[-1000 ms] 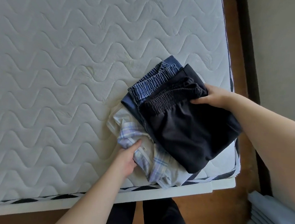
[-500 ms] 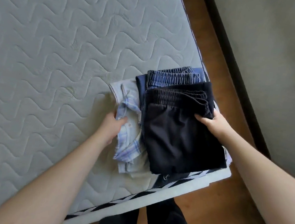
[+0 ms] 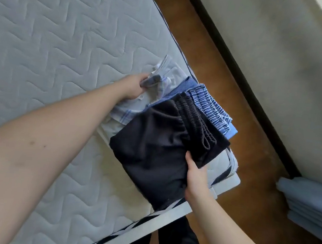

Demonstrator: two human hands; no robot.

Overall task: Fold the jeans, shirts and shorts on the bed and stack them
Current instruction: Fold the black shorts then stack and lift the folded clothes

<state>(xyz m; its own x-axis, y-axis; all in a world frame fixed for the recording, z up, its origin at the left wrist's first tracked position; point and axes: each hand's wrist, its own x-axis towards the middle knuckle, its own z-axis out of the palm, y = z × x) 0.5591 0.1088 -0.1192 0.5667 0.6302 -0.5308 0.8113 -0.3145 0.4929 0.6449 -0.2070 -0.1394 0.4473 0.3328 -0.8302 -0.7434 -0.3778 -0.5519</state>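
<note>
Left hand pinches a folded pale plaid shirt; right hand grips folded black elastic-waist shorts stacked on a quilted white mattress.

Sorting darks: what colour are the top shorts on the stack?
Black shorts, clearest in the head view.

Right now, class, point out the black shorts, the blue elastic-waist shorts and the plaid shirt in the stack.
black shorts [image 3: 150, 146], head view, on the flat top panel.
blue elastic-waist shorts [image 3: 210, 102], head view, on the gathered waistband.
plaid shirt [image 3: 126, 113], head view, on the striped fold beside the black shorts.
</note>
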